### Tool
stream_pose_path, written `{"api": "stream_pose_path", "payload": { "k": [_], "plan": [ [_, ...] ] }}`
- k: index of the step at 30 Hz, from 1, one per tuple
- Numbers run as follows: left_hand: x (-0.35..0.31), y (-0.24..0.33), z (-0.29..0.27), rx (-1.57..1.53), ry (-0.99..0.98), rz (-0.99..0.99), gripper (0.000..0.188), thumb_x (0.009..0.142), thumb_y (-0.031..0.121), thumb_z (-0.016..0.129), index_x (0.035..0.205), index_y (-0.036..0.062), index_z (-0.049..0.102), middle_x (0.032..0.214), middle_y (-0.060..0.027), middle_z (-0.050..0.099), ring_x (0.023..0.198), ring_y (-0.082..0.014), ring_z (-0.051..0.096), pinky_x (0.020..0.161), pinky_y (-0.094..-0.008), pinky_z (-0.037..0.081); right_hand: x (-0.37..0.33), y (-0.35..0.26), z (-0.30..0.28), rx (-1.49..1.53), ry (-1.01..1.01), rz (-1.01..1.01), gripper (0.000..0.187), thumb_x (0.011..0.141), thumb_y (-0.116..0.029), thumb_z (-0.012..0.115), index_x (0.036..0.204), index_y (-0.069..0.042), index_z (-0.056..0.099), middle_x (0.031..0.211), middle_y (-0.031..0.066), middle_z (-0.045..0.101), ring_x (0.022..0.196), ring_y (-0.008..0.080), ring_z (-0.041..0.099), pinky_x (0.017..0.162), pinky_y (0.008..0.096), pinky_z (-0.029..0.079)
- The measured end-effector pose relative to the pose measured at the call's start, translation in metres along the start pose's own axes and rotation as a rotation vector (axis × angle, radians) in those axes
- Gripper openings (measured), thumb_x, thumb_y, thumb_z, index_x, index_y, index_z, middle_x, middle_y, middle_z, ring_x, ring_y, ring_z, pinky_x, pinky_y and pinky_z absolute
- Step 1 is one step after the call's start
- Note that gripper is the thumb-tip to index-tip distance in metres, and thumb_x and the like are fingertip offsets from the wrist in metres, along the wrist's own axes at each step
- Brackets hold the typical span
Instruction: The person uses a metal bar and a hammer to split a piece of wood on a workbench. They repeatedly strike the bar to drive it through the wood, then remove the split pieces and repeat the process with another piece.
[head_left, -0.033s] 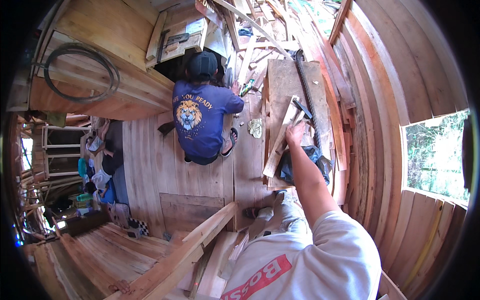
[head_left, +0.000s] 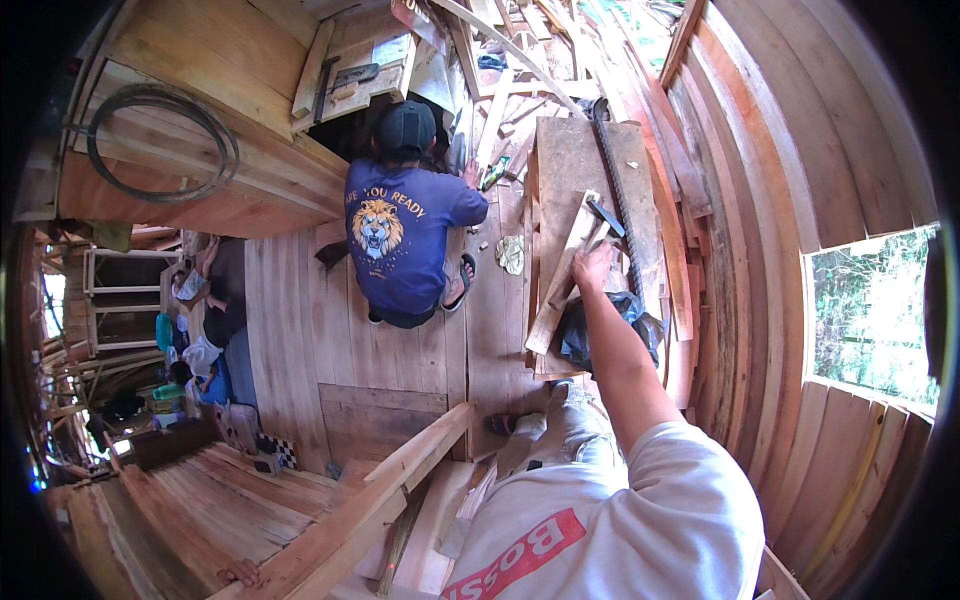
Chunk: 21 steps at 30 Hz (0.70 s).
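My right hand (head_left: 592, 267) is closed around the short wooden handle of a hammer (head_left: 606, 218), its dark metal head pointing away from me. The hammer lies over a narrow wood strip (head_left: 556, 305) on a plank-topped bench (head_left: 575, 150). Under my right wrist is a crumpled black plastic bag (head_left: 578, 338). A long dark ridged bar (head_left: 612, 175) lies along the bench just right of the hammer. At the lower left, my left hand (head_left: 240, 572) shows only its fingers, curled at the edge of a thick wooden beam (head_left: 350, 520); its arm is out of sight.
A person in a blue shirt (head_left: 400, 250) squats left of the bench, one hand near a green tool (head_left: 495, 172). Wood scraps (head_left: 520, 110) litter the far floor. A coiled cable (head_left: 165, 145) hangs at left. Plank walls (head_left: 740, 200) stand at right; other people (head_left: 205, 350) are farther left.
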<state>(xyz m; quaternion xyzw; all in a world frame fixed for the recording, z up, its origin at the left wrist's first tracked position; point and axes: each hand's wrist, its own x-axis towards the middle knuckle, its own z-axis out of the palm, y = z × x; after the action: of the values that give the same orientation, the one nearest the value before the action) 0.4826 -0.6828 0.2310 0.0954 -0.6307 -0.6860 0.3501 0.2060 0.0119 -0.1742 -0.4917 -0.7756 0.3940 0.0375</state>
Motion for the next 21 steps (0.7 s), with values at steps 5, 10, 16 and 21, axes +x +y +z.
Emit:
{"api": "stream_pose_path", "payload": {
  "k": [5,10,16,21],
  "plan": [
    [0.004,-0.004,0.002,0.0,0.029,-0.043,0.024,0.093,0.028,0.046,0.098,0.0053,0.049,0.069,-0.0097,0.05,0.064,-0.0207,0.049,0.059,-0.0315,0.044,0.019,0.014,-0.016,-0.105,-0.125,-0.109,0.051,0.085,-0.033,0.058,0.12,0.002,0.044,0.119,0.0298,0.051,0.112,0.0429,0.051,0.095,0.0484,0.041],
    [-0.003,0.003,-0.008,0.024,0.072,-0.077,0.025,0.092,0.03,0.046,0.098,0.0058,0.05,0.07,-0.0093,0.05,0.064,-0.0205,0.049,0.06,-0.0318,0.044,0.059,0.044,-0.059,-0.21,-0.071,-0.178,0.043,0.084,-0.036,0.054,0.108,0.0,0.053,0.102,0.0292,0.061,0.093,0.0446,0.061,0.085,0.0517,0.048],
    [-0.009,0.006,-0.006,0.034,0.093,-0.102,0.026,0.092,0.031,0.046,0.099,0.0064,0.05,0.07,-0.0089,0.05,0.065,-0.0201,0.048,0.061,-0.0321,0.044,0.076,0.089,-0.091,-0.472,-0.257,-0.112,0.046,0.074,-0.022,0.057,0.114,0.001,0.052,0.113,0.0279,0.058,0.107,0.0415,0.057,0.094,0.0457,0.044],
    [-0.019,0.008,-0.006,0.052,0.112,-0.117,0.027,0.092,0.032,0.045,0.1,0.0069,0.05,0.07,-0.0086,0.049,0.065,-0.0199,0.048,0.061,-0.0325,0.044,0.082,0.086,-0.091,-0.485,-0.296,-0.142,0.044,0.073,-0.022,0.056,0.109,0.003,0.054,0.109,0.0285,0.06,0.107,0.0397,0.058,0.093,0.0457,0.044]
  ]
}}
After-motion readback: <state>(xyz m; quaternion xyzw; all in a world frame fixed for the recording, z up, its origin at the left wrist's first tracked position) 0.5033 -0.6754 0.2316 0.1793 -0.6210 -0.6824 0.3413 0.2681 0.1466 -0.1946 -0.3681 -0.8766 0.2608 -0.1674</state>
